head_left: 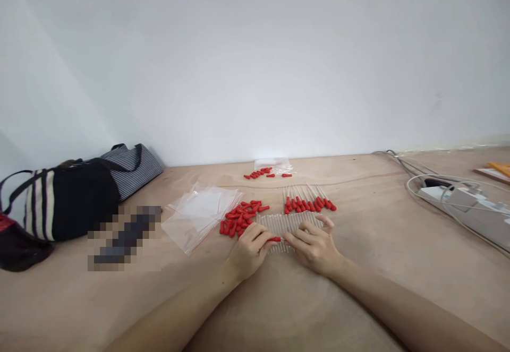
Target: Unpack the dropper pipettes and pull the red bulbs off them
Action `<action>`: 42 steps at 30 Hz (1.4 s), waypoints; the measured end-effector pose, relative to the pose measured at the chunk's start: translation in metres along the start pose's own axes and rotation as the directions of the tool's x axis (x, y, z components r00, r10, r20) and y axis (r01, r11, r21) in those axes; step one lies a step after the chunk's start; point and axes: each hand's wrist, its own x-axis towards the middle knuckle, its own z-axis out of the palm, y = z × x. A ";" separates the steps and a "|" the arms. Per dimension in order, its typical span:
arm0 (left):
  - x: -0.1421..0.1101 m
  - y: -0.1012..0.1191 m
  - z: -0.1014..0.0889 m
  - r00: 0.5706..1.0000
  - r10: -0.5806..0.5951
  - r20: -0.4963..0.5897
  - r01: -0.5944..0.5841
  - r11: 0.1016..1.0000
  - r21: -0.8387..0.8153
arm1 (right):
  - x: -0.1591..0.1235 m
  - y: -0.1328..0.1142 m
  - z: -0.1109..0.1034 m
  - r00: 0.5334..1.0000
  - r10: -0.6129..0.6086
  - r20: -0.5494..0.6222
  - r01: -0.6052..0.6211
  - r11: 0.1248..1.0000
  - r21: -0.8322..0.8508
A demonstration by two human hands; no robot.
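My left hand (250,248) is closed in a pinch round a red rubber dropper bulb (274,239), whose narrow end points right. Facing it, the fingertips of my right hand (313,246) are pinched on a thin glass dropper tube, mostly hidden by the fingers, close to the bulb's mouth. Below and behind both hands lies a row of clear glass tubes (274,223). Loose red bulbs (239,218) are heaped beyond my left hand. Past my right hand, several droppers with red bulbs fitted (306,204) lie side by side, glass tips pointing away.
Clear zip bags (199,211) lie left of the bulb heap. Near the wall are more red bulbs (257,173) and a clear bag (273,165). Black and striped bags (83,198) sit far left, beside a pixelated dark object (127,238). A power strip (470,208) with cables stands right.
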 end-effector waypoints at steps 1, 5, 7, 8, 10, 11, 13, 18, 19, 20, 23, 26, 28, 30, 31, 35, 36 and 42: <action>-0.001 0.000 0.001 1.000 0.005 0.002 -0.005 1.000 -0.013 | -0.001 -0.001 0.000 1.000 -0.006 0.006 0.006 1.000 0.001; -0.004 -0.001 0.000 0.999 0.022 0.027 -0.022 1.000 -0.016 | -0.003 -0.003 -0.001 1.000 0.002 -0.004 -0.002 0.999 0.032; -0.005 -0.001 0.000 0.999 0.024 0.039 -0.024 1.000 0.000 | -0.003 -0.003 -0.001 1.000 0.003 0.002 -0.003 0.999 0.042; -0.005 -0.001 -0.001 0.999 0.024 0.044 -0.025 1.000 0.009 | -0.004 -0.003 -0.001 1.000 0.001 0.008 -0.002 0.999 0.047; -0.005 -0.001 -0.001 0.998 0.025 0.050 -0.026 0.999 0.021 | -0.005 -0.002 0.000 1.000 0.001 0.018 -0.002 0.999 0.054; -0.004 -0.001 -0.001 0.998 0.027 0.053 -0.028 0.999 0.025 | -0.005 -0.002 0.000 1.000 0.006 0.020 -0.007 0.998 0.058; -0.004 0.000 0.000 0.998 0.033 0.053 -0.034 0.999 0.023 | -0.006 -0.002 0.001 0.999 0.017 0.029 -0.019 0.997 0.069; -0.004 0.001 0.000 0.998 0.052 0.032 -0.052 0.999 0.013 | -0.007 -0.002 -0.001 0.999 0.029 0.017 -0.031 0.995 0.098; -0.005 -0.001 -0.002 0.999 0.043 0.011 -0.043 0.999 0.016 | -0.007 0.000 -0.003 0.999 0.038 0.003 -0.038 0.994 0.107; -0.005 -0.004 -0.004 1.000 0.017 -0.020 -0.017 1.000 0.019 | -0.009 0.005 -0.006 0.998 0.063 -0.007 -0.061 0.991 0.115; -0.005 -0.017 -0.016 0.979 -0.131 -0.158 0.136 0.991 0.019 | -0.014 0.023 -0.013 0.969 0.245 0.017 -0.245 0.961 0.129; 0.004 -0.033 -0.030 0.943 -0.275 -0.186 0.280 0.960 -0.001 | -0.019 0.041 -0.016 0.895 0.422 0.144 -0.440 0.888 0.133; 0.015 -0.044 -0.036 0.914 -0.394 -0.097 0.398 0.917 0.026 | -0.020 0.049 -0.016 0.839 0.492 0.233 -0.529 0.838 0.135; 0.027 -0.056 -0.039 0.851 -0.524 0.034 0.516 0.847 0.129 | -0.020 0.053 -0.016 0.788 0.536 0.303 -0.589 0.799 0.122; 0.033 -0.061 -0.039 0.822 -0.563 0.085 0.543 0.820 0.180 | -0.020 0.054 -0.016 0.769 0.552 0.323 -0.609 0.786 0.107; 0.049 -0.078 -0.032 0.782 -0.600 0.168 0.552 0.792 0.260 | -0.021 0.061 -0.016 0.743 0.576 0.341 -0.617 0.787 0.015; 0.050 -0.079 -0.030 0.778 -0.605 0.169 0.554 0.788 0.268 | -0.022 0.062 -0.015 0.743 0.576 0.341 -0.611 0.792 -0.007; 0.030 -0.059 -0.032 0.900 -0.435 0.008 0.412 0.858 0.308 | -0.030 0.066 -0.007 0.715 0.593 0.371 -0.601 0.792 -0.107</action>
